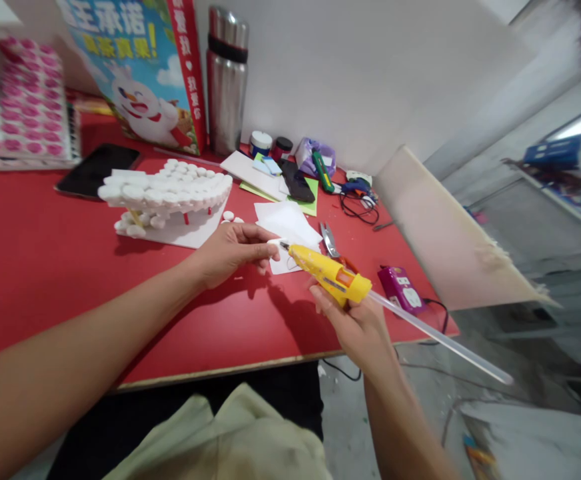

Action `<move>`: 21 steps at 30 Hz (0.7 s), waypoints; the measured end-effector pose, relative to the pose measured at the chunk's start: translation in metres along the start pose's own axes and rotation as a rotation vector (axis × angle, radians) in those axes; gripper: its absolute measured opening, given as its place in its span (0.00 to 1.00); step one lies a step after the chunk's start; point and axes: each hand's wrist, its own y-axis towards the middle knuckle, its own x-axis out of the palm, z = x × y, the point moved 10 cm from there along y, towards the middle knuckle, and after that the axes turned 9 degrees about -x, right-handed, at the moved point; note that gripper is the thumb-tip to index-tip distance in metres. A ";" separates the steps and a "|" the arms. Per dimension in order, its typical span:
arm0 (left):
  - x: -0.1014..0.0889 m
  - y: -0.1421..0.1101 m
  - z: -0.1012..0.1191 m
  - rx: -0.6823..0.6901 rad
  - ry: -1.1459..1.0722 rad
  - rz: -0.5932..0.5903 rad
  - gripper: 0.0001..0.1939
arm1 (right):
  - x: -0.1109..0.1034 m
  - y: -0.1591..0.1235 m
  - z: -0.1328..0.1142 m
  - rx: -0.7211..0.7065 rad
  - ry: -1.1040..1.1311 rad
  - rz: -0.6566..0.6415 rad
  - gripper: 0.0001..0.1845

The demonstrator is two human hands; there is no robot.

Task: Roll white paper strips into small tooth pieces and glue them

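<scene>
My right hand (358,323) is wrapped around the handle of a yellow hot glue gun (323,268), with a long clear glue stick (445,339) poking out of its back. In my left hand (235,252) a small white disc (276,245) is pinched between thumb and fingers. The glue gun's nozzle is at the disc; whether they touch I cannot tell. Left of my left hand stands a model (170,190) built of rounded white pieces on a white board, with short red posts. A few loose white discs (229,217) lie beside it.
White paper sheets (290,223) lie beyond my hands, near pliers (329,240). A purple power socket box (404,291) sits by the right edge. Along the back are a steel flask (227,87), a colourful box (145,73), a phone (98,171) and a green-handled cutter (322,171).
</scene>
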 end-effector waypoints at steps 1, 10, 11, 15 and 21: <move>0.000 0.000 0.001 0.006 -0.002 0.000 0.12 | -0.001 -0.001 0.002 0.004 -0.007 0.005 0.17; -0.005 0.003 -0.006 -0.016 0.029 -0.009 0.13 | -0.008 -0.004 0.005 0.025 0.009 0.027 0.17; -0.005 0.003 -0.006 -0.015 0.029 -0.009 0.13 | -0.007 -0.004 0.003 0.013 0.005 0.023 0.16; -0.003 0.003 -0.004 -0.011 0.022 -0.009 0.12 | -0.002 -0.005 0.006 0.012 0.000 0.021 0.18; -0.001 0.001 -0.003 -0.020 0.001 -0.019 0.12 | -0.041 0.013 0.050 0.100 -0.086 0.173 0.22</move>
